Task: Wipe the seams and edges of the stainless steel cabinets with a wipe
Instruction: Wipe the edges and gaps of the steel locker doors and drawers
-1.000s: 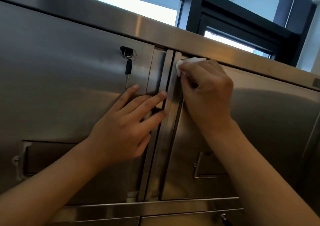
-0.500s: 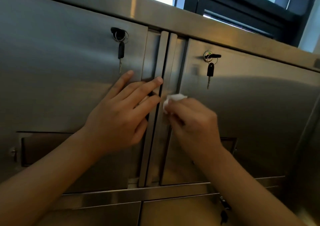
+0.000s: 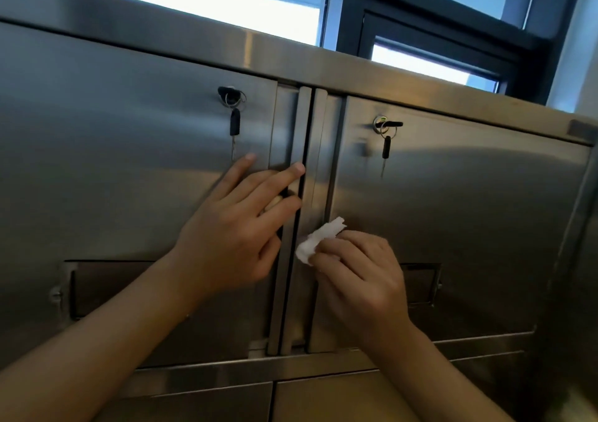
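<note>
So the wipe (image 3: pixel 315 242) has been dragged down the center seam (image 3: pixel 305 195) btw the two cabinet doors: 1 s ago it was up by the top corner, now it's held about midway down, pressed near the right door's edge strip. It's pinched, crumpled, by the right hand (image 3: pixel 359 279), fingers curled tight on it. The left hand (image 3: pixel 233 227) is laid flat on the left door (image 3: pixel 129 162), fingers spread, tips resting at the seam, prob. to steady things. Upper half of the seam looks done imo; the lower half and bottom edge are not yet covered.
</note>
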`<act>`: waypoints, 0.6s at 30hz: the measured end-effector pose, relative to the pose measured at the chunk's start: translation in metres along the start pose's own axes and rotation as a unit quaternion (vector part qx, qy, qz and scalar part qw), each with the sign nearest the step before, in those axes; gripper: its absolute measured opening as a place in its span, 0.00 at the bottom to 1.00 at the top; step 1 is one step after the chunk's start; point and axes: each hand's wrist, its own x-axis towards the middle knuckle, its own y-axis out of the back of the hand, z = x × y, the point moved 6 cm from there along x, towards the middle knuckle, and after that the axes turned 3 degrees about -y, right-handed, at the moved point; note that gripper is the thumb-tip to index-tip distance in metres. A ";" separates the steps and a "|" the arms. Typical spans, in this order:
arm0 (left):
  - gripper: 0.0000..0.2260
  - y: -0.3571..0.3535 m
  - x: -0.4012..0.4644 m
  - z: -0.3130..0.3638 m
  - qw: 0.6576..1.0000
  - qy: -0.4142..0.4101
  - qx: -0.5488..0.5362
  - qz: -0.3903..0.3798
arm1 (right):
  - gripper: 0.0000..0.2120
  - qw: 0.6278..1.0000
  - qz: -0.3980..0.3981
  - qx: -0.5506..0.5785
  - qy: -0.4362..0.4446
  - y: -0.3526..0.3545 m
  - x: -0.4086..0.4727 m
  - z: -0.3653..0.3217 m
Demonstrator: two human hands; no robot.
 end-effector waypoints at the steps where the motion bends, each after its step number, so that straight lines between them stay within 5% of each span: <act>1: 0.18 0.000 0.000 0.000 1.000 0.000 0.000 0.001 | 0.08 1.000 0.014 0.004 -0.002 0.004 0.003 -0.001; 18: 0.17 -0.005 -0.002 -0.001 1.000 0.003 -0.005 0.014 | 0.04 0.997 -0.042 0.052 -0.034 -0.020 -0.011 0.000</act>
